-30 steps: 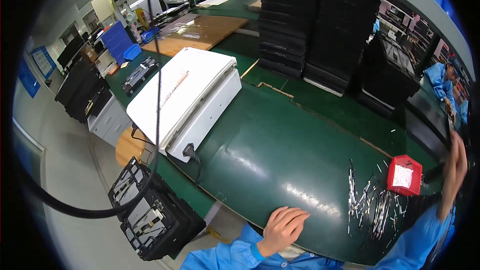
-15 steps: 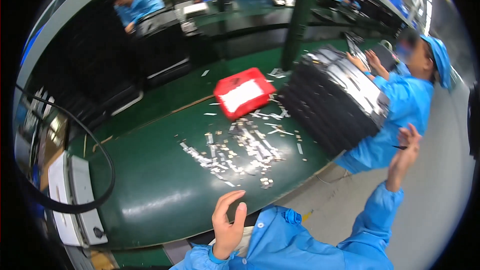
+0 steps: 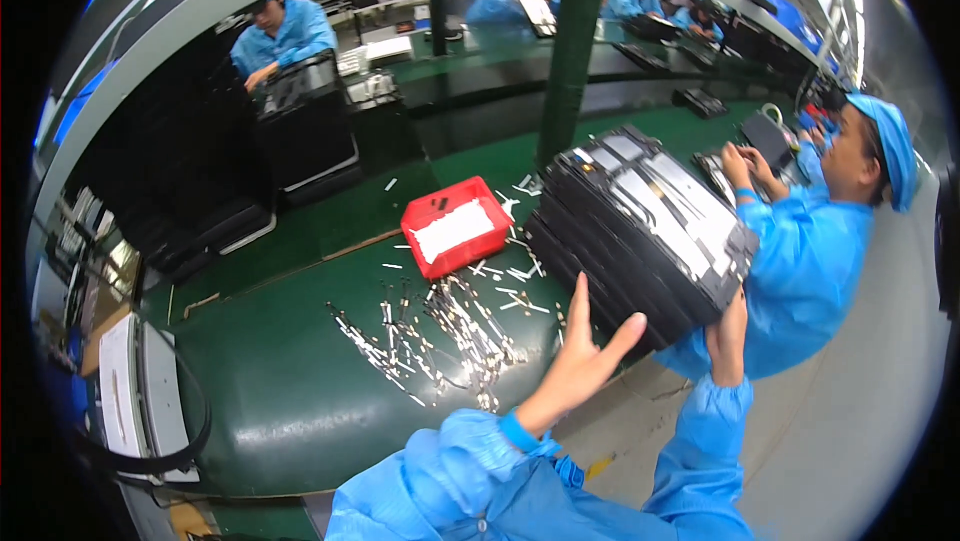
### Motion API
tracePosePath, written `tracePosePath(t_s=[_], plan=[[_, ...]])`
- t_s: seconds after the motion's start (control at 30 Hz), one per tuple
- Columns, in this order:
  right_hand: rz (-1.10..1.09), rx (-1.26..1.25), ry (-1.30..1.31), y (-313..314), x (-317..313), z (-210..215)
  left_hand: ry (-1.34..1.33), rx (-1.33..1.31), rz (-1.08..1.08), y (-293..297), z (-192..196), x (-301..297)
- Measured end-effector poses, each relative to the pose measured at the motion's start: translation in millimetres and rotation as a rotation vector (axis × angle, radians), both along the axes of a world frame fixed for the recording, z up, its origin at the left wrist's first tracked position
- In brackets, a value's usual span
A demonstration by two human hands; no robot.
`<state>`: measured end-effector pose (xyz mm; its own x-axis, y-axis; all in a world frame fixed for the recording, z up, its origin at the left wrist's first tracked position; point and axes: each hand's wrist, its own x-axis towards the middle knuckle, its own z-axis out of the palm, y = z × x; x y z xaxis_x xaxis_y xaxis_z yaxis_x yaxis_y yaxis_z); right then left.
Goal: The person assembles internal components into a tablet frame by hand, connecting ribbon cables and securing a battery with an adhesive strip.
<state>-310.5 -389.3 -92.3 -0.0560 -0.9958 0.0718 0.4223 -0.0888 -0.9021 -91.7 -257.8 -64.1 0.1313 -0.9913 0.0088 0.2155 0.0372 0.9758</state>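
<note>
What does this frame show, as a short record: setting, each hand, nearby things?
setting: green workbench on a factory line
left hand: open, fingers spread, at the near edge of the stack of black trays
right hand: pressed against the stack's underside
nearby: red bin; scattered small metal parts
others: co-worker in blue beside the stack

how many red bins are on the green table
1. The red bin sits mid-table, behind the scattered metal strips and left of the black tray stack. Others may be hidden behind that stack.
</note>
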Motion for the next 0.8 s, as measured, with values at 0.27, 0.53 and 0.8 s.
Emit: tracePosePath(t_s=[0.27,0.53,0.8], plan=[[0.204,0.059,-0.119,-6.5,-12.1,12.9,0.169,0.113,0.055,-37.4,18.7,-26.0],[0.208,0.017,-0.139,3.5,-0.4,37.6,0.386,0.249,0.099,-41.3,48.0,-19.7],[0.133,0.012,0.025,-2.9,-23.2,25.2,0.349,0.389,0.117,-45.0,60.7,-15.6]])
